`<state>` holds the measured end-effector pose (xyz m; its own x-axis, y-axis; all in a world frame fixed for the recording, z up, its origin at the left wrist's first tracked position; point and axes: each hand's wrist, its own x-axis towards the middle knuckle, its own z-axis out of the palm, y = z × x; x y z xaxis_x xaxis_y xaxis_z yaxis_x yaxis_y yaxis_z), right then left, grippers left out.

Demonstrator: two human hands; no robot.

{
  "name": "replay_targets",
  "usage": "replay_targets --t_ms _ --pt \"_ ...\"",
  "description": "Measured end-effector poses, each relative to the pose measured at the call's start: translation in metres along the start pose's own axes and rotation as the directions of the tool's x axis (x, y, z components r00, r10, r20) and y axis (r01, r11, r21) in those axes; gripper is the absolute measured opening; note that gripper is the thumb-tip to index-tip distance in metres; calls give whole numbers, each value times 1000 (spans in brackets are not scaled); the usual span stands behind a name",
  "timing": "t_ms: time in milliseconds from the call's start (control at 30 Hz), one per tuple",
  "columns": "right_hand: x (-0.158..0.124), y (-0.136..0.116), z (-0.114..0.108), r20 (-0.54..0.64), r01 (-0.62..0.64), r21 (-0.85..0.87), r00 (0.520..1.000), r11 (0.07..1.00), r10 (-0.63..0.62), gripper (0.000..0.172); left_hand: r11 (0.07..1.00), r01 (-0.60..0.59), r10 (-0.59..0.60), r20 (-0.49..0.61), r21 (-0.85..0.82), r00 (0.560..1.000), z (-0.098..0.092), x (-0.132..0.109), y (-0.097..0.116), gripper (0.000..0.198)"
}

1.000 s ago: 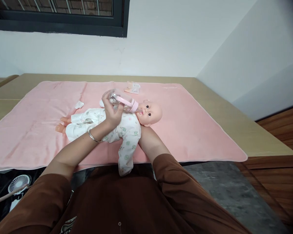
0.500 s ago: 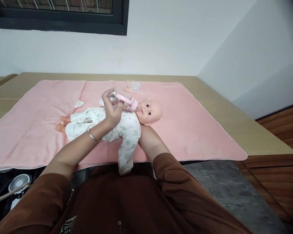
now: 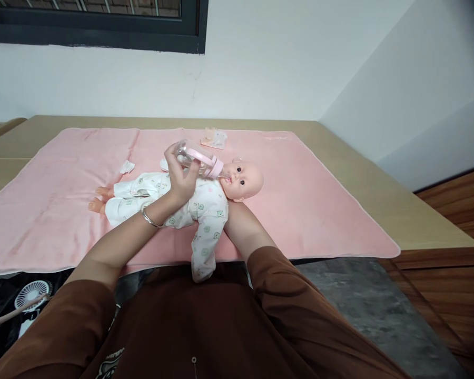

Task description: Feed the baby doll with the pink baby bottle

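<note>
A baby doll [image 3: 210,205] in white printed clothes lies on its back on a pink mat [image 3: 319,210], head to the right and feet to the left. My left hand [image 3: 181,179] is wrapped round a clear baby bottle [image 3: 199,159] with a pink handle and collar. The bottle tilts down to the right, its nipple at the doll's mouth. My right forearm passes under the doll near its neck and shoulder; the right hand itself is hidden beneath the doll. One sleeve of the doll hangs over the mat's front edge, towards me.
A small printed packet [image 3: 215,138] lies at the mat's back edge. A crumpled white piece [image 3: 127,167] rests left of the bottle. The mat covers a wooden table [image 3: 430,226] against a white wall. A white fan [image 3: 32,295] is below at lower left.
</note>
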<state>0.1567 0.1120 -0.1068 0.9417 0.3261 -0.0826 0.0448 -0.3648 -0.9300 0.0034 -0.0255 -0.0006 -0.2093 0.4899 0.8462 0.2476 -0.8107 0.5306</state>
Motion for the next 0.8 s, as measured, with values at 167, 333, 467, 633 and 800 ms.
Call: replay_targets --t_ms 167,333,467,633,800 --pt "-3 -58 1 -171 -513 -66 851 856 497 37 1000 4 -3 -2 7 1000 1 1 3 56" --pt "3 -50 15 -163 -488 -223 872 844 461 33 999 17 -17 -19 43 1000 1 2 7 55" --pt "0 -52 25 -483 -488 203 704 849 520 48 999 13 -12 -22 53 1000 1 3 9 54" --pt "-7 -66 9 -946 130 314 125 941 298 67 999 -8 9 -19 50 1000 1 4 9 51" --pt "-11 -62 -22 -936 600 45 -253 799 243 77 999 -11 12 -20 44 1000 2 4 9 50"
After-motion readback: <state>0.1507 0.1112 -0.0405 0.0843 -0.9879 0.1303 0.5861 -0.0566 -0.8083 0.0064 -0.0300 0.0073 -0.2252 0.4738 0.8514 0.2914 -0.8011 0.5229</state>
